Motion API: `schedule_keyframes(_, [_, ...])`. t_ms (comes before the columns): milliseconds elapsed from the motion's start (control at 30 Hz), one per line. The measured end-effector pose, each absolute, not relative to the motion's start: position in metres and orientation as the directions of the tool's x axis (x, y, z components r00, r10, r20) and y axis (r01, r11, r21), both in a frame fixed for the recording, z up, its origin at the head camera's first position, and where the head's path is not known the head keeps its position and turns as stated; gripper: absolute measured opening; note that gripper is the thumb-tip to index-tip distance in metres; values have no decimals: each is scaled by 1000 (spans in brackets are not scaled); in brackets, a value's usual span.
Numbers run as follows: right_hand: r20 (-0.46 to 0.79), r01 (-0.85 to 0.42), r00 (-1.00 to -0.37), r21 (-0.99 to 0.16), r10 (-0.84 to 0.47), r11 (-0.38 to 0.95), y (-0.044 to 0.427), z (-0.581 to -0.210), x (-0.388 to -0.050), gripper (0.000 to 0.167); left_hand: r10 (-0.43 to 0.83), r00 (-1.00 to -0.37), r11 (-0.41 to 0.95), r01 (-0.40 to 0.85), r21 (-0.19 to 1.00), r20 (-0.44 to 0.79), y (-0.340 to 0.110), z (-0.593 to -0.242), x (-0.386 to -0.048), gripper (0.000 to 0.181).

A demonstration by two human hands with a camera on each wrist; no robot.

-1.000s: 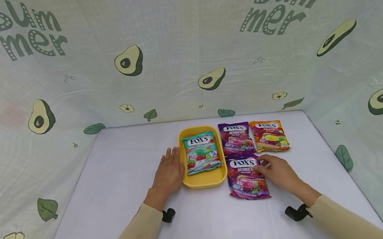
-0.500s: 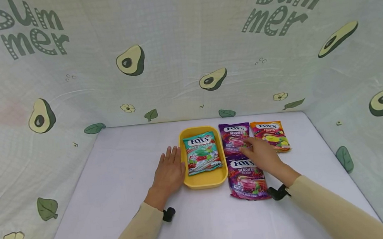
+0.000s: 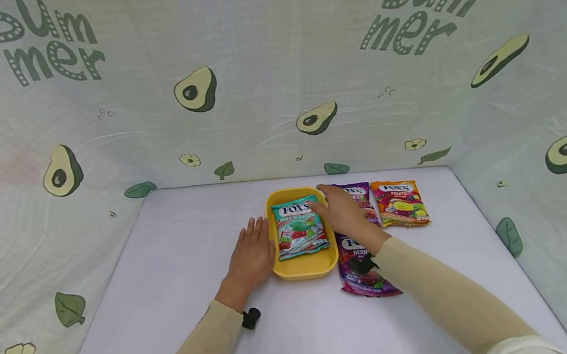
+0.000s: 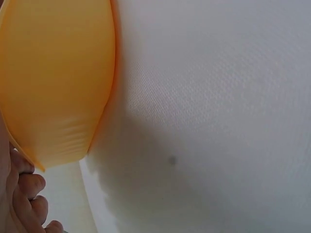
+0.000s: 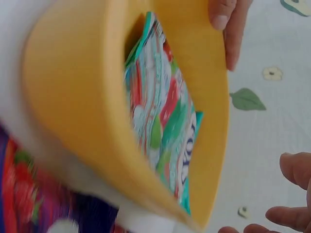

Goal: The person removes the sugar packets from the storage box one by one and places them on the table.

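Observation:
A yellow plastic tray (image 3: 306, 268) stands on the white table, with a teal Fox's Mint Blossom candy bag (image 3: 298, 228) lying in it. My left hand (image 3: 249, 257) rests against the tray's left side, its fingers straight; the left wrist view shows its fingertips by the tray wall. Over the tray's right rim, my right hand (image 3: 345, 211) reaches toward the teal bag's upper corner. In the right wrist view its fingers (image 5: 295, 167) are spread and hold nothing. Beneath the right arm lie two purple Berries candy bags, one farther back (image 3: 363, 194), one nearer (image 3: 370, 286), both partly hidden.
An orange Fruits candy bag (image 3: 400, 205) lies at the back right, beside the farther purple bag. A pale cloth (image 3: 253, 88) printed with avocados hangs behind the table and along both sides.
My right hand has moved left and away from me, from the nearer purple bag, past the farther one, to above the tray. The left hand and the bags have stayed put.

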State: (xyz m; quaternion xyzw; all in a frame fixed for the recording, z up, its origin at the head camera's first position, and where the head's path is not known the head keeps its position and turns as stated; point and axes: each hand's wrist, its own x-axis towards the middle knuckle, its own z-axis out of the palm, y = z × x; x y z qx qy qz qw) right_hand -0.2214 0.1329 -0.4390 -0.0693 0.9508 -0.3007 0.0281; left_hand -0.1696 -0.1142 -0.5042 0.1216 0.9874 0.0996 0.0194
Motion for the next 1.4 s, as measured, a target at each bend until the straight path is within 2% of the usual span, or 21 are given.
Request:
schedule_keyframes(200, [-46, -105, -985, -617, -168, 780, 107, -447, -225, 72, 240, -971, 946, 231, 226, -14, -114, -507, -170, 66])
schedule_keyframes(533, [-237, -16, -960, -478, -147, 878, 76, -457, -232, 89, 253, -967, 945, 251, 212, 15, -115, -508, -170, 63])
schedule_keyframes(700, [-292, 19, -950, -414, -113, 910, 66, -462, -236, 92, 258, -966, 944, 257, 209, 22, -114, -508, -170, 63])
schedule_keyframes(933, [-338, 131, -940, -460, -37, 878, 64, -469, -240, 96, 250, -968, 942, 247, 226, 16, -113, -507, -169, 63])
schedule_keyframes(1200, [-335, 85, -938, -466, -87, 881, 66, -466, -231, 94, 248, -969, 944, 244, 220, 11, -112, -510, -169, 65])
schedule_keyframes(1400, [-384, 127, -921, -465, -70, 876, 68, -458, -216, 105, 252, -968, 940, 250, 232, 21, -112, -509, -168, 65])
